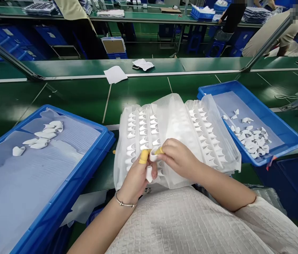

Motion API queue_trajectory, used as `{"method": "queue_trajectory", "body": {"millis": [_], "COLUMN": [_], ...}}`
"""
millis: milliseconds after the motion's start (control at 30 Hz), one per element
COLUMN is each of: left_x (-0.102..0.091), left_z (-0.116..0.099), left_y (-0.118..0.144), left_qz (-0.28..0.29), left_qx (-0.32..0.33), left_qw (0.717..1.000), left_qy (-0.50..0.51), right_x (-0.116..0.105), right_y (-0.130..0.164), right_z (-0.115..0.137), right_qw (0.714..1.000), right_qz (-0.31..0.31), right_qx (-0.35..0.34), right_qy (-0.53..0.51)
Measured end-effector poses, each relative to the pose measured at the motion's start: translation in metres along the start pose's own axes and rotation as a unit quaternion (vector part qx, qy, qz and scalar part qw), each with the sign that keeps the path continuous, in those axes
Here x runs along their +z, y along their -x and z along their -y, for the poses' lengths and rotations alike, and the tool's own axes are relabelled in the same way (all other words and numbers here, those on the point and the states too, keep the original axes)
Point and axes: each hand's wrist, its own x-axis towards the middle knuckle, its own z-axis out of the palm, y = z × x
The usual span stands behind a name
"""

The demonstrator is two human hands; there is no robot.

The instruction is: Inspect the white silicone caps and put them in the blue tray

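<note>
Over a soft white tray [177, 127] lined with rows of small white curved plastic pieces, my two hands meet. My left hand [137, 174], with a yellow finger cot on its thumb, is closed around a white curved piece [149, 174] low in its fingers. A second white ring-like piece [153, 155] is pinched between both hands at their fingertips. My right hand [178, 157] is closed on that upper piece from the right; yellow covering shows at its fingertip. Parts of the left fingers are hidden behind the pieces.
A lined blue bin [106, 132] on the left holds several white pieces. Another blue bin [295, 139] on the right contains a heap of smaller ones. Paper [115, 74] lies beyond the tray. Metal posts [267, 44] flank the bench, and people stand or sit behind it.
</note>
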Motion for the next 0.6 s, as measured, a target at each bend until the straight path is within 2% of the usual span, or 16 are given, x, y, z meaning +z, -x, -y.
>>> {"method": "queue_trajectory", "body": {"millis": [67,133,200,300,400,500,600], "left_x": [-0.003,-0.006,-0.008,-0.010,-0.010,-0.011,-0.012], "left_z": [0.003,0.005,0.007,0.007,0.005,0.004,0.004], "left_y": [0.001,0.001,0.001,0.001,0.001,0.003,0.004], "left_qz": [-0.010,-0.028,-0.043,-0.057,-0.068,-0.064,-0.046], "left_qx": [0.054,0.104,0.132,0.168,0.203,0.231,0.237], "left_qw": [0.997,0.989,0.976,0.950,0.918,0.888,0.884], "left_qy": [-0.051,-0.106,-0.168,-0.256,-0.335,-0.392,-0.401], "right_x": [-0.004,-0.007,-0.006,0.000,0.007,0.011,0.012], "right_y": [-0.002,-0.003,-0.004,-0.004,-0.002,-0.001,-0.001], "right_z": [0.000,-0.001,-0.003,-0.005,-0.002,0.003,0.004], "right_qw": [0.985,0.951,0.921,0.902,0.907,0.932,0.945], "right_qz": [-0.002,-0.002,0.006,0.013,0.013,0.016,0.014], "right_qx": [0.108,0.187,0.222,0.233,0.243,0.257,0.239], "right_qy": [-0.133,-0.247,-0.319,-0.362,-0.343,-0.256,-0.223]}}
